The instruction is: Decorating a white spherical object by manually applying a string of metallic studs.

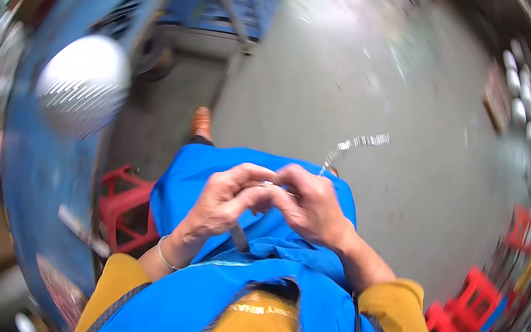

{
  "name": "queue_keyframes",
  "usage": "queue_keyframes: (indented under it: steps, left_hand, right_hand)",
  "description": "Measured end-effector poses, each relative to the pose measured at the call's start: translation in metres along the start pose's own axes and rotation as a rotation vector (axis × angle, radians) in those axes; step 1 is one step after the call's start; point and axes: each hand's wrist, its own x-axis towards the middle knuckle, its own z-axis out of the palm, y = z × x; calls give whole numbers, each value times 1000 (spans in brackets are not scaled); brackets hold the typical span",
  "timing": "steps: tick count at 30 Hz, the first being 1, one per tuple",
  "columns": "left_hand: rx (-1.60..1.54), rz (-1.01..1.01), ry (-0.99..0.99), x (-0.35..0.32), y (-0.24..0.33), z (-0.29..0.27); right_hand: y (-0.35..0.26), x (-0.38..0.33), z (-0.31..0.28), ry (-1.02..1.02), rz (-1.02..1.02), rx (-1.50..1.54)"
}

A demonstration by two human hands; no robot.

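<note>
My left hand (230, 195) and my right hand (311, 204) meet in front of my blue apron (211, 165). Their fingers are curled and pinched together around something small and pale that shows only as a sliver between the fingertips. Motion blur and the fingers hide its kind. Beyond my right hand runs a thin, silvery, broken-looking strand (351, 144), its near end close to that hand; whether the two are joined I cannot tell. A bracelet circles my left wrist.
At left stands a blue worktable (39, 166) with a rounded white object (84, 85), partly streaked, on it. A red stool (129, 207) is beside the table. More red stools (472, 300) stand at right. White cylindrical things (521, 87) lie at far right.
</note>
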Motion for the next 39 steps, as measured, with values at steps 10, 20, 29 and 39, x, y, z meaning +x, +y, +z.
queue_keyframes:
  steps: [10, 20, 29, 39]
  left_hand:
    - [453, 733, 248, -174, 25, -59]
    - [561, 895, 514, -197, 38, -92]
    - [1030, 918, 1057, -133, 123, -93]
    - [1170, 648, 1106, -41, 142, -120]
  right_hand:
    - [-123, -43, 134, -111, -30, -289]
    - [-137, -20, 153, -160, 45, -37]
    - [-113, 106, 89, 45, -137, 446]
    - [-85, 168, 98, -175, -229, 527]
